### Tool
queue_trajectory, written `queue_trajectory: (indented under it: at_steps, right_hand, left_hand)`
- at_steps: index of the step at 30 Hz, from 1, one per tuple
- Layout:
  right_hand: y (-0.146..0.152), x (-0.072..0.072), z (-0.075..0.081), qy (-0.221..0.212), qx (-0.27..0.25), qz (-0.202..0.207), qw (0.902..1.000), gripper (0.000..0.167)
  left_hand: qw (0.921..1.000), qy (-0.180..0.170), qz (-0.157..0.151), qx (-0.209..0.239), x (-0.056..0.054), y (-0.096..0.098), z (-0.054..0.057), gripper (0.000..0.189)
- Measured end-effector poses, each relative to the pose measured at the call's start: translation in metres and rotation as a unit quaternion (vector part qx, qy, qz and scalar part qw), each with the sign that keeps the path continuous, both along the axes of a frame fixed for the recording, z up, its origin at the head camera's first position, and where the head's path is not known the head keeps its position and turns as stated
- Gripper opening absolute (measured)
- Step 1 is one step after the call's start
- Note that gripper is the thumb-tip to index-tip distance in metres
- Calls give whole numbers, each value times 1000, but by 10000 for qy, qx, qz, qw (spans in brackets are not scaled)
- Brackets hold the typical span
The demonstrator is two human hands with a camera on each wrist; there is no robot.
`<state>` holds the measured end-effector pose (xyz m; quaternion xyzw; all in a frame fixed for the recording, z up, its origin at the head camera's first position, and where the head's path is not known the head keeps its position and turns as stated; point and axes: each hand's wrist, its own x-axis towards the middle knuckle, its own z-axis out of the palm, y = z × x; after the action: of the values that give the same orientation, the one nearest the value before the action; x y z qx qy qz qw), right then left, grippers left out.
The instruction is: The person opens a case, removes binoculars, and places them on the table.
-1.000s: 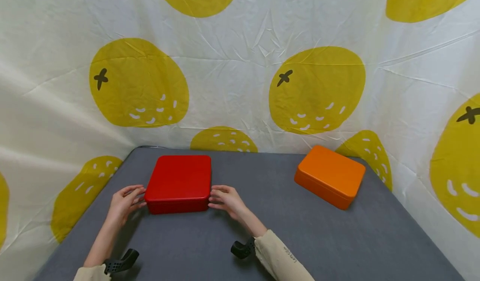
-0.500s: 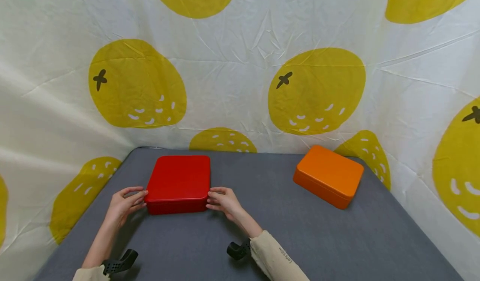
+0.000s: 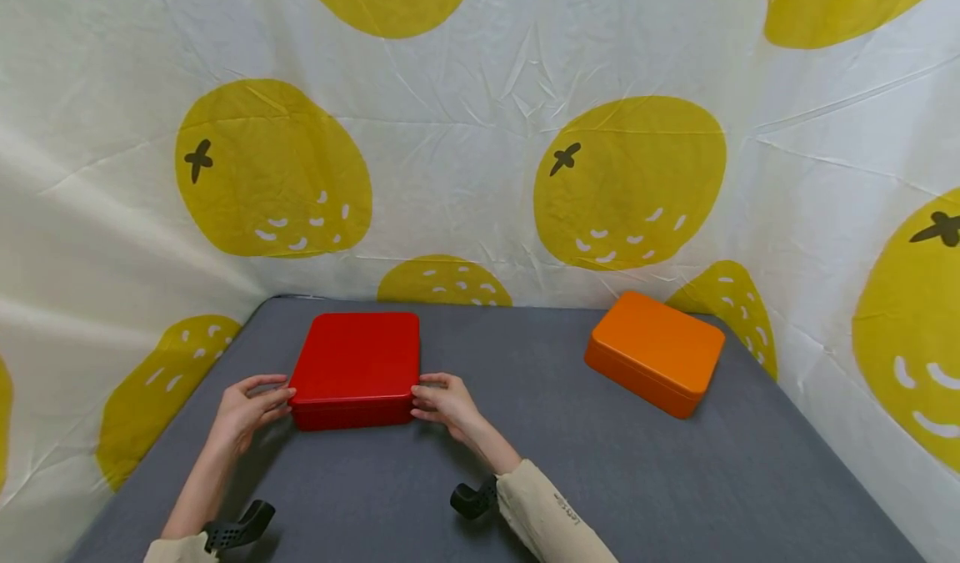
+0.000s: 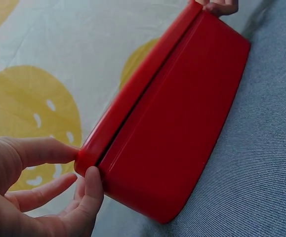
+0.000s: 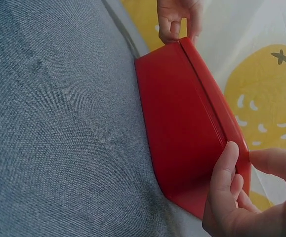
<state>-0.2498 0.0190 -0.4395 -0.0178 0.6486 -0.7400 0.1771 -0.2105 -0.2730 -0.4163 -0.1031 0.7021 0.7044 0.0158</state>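
Note:
A red box [image 3: 356, 356] with rounded corners sits on the left part of the grey table. My left hand [image 3: 242, 411] is at its near left corner, thumb and fingertips pinching the rim of the lid [image 4: 142, 84]. At the near right corner, my right hand [image 3: 452, 404] pinches the same rim between thumb and fingers. Both wrist views show a thin dark seam between lid and box body [image 5: 175, 118]. The lid rests over the body, and the inside of the box is hidden.
An orange box [image 3: 656, 350] stands turned at an angle near the back right of the grey table [image 3: 510, 379]. Behind and beside the table hangs a white curtain [image 3: 450, 171] with large yellow fruit prints.
My left fingertips have come in against the left corner of the red box. My right hand has shifted slightly left onto the right corner. Both boxes stay in place.

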Motion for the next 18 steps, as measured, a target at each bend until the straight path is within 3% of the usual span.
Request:
queue_trajectory:
  at_steps: [18]
  right_hand:
    - [3,-5,2,-19,85,24,10000,38]
  left_hand:
    - [9996,-24,-51,-268,-3,2,0,48]
